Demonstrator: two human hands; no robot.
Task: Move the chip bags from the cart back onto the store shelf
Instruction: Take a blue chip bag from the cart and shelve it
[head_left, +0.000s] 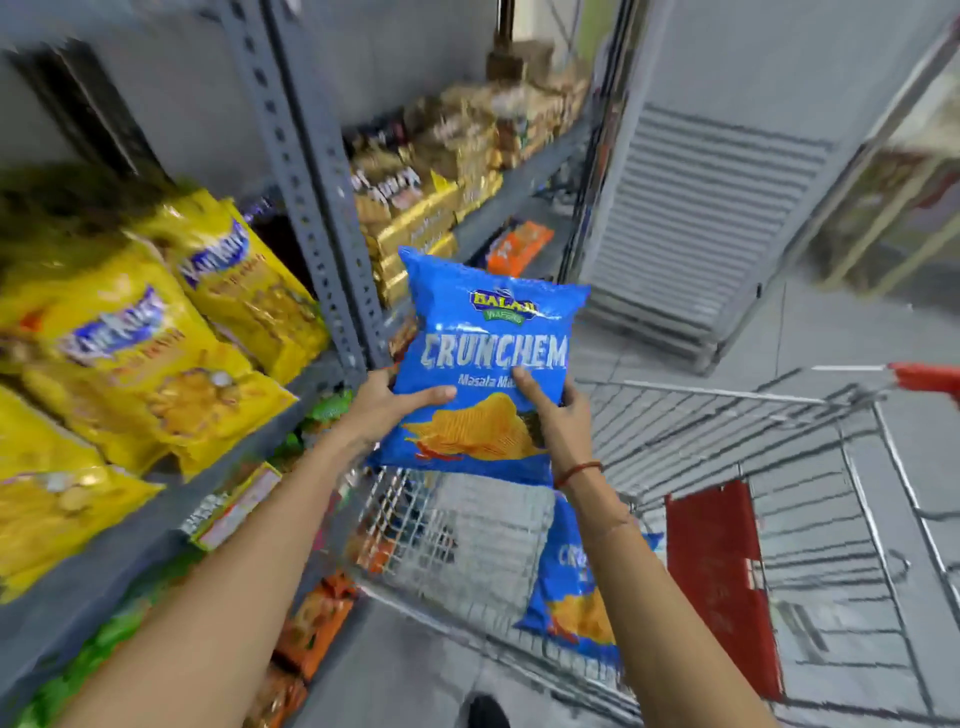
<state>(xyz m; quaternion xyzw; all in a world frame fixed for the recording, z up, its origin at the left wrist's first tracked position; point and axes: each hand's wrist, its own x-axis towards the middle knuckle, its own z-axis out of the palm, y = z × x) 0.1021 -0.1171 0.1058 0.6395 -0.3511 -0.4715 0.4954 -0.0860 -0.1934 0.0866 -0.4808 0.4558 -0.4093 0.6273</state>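
I hold a blue chip bag (483, 332) upright in the air, above the near left corner of the wire cart (727, 467). My left hand (387, 402) grips its lower left edge and my right hand (550, 415) grips its lower right edge, fingers across the front. A second blue chip bag (571, 587) lies inside the cart below my right forearm, partly hidden by it. The grey metal store shelf (156, 519) stands to the left, just beside the held bag.
Yellow snack bags (130, 338) fill the shelf level at left. Green and orange packets (317, 618) sit on lower levels. Gold and brown packs (431, 208) line the farther shelf bay. A red panel (717, 571) hangs in the cart. A grey louvred cabinet (701, 218) stands beyond.
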